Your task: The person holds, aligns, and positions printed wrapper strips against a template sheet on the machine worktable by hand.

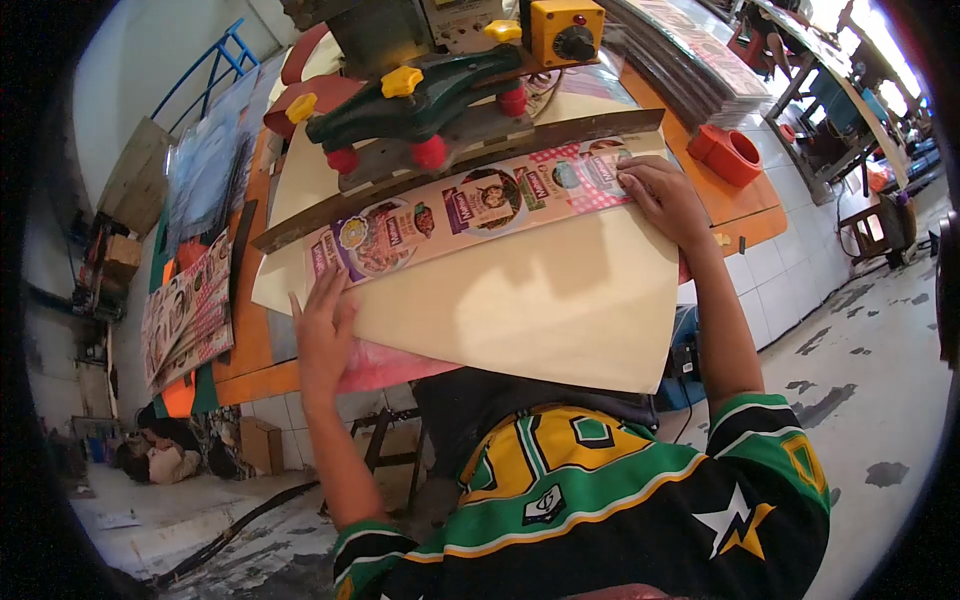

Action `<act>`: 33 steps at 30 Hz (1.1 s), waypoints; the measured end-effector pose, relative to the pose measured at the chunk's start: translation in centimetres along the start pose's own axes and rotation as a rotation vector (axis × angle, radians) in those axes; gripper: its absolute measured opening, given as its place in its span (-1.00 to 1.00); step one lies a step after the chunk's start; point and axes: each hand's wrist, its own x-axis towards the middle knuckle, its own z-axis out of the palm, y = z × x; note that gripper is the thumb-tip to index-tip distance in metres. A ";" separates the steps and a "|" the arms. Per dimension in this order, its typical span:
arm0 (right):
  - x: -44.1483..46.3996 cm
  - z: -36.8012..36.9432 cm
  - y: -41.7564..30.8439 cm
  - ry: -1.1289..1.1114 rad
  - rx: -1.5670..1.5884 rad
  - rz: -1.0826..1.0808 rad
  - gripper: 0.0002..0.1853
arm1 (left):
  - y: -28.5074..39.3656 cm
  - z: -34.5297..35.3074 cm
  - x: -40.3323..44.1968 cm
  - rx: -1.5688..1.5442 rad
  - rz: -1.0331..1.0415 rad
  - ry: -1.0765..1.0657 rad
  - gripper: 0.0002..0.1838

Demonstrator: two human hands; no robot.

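A long printed strip with food pictures lies on a cream sheet, its far edge along a long metal bar. The bar belongs to a machine with a dark green arm, yellow knobs and red feet. My left hand rests at the strip's left end, fingers apart, fingertips on its near corner. At the right end my right hand lies with its fingertips on the strip, fingers bent. Some pink material shows under the cream sheet's near edge.
Printed sheets are stacked at the left, near clear plastic sheets. An orange-red holder stands on the orange table at the right. Behind it is a tall stack of prints. A control box sits above.
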 end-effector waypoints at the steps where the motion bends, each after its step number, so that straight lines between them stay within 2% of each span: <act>1: 0.0 0.1 0.3 0.011 0.027 -0.008 -0.75 | 0.7 0.2 -0.7 -0.010 0.011 0.019 -0.45; 5: 0.0 0.1 -0.1 0.030 0.060 0.004 -0.73 | 1.9 2.3 -2.2 -0.119 -0.066 0.165 -0.47; 13: 0.0 0.1 -0.1 0.002 0.049 -0.005 -0.73 | 2.3 2.4 -2.8 -0.093 -0.008 0.402 -0.74; 16: 0.1 0.1 -0.2 0.008 0.056 0.000 -0.73 | 2.7 2.4 -2.9 -0.093 -0.049 0.439 -0.74; 17: 0.2 0.1 -0.5 0.000 0.071 0.032 -0.74 | 2.1 2.6 -3.0 -0.118 -0.045 0.426 -0.68; 23: 0.1 -0.1 -0.4 0.000 0.048 -0.088 -0.76 | 2.7 2.2 -2.8 -0.093 -0.040 0.445 -0.71; 33: 0.0 -0.3 -0.8 -0.009 0.110 -0.131 -0.79 | 2.5 2.6 -2.9 -0.150 -0.083 0.433 -0.72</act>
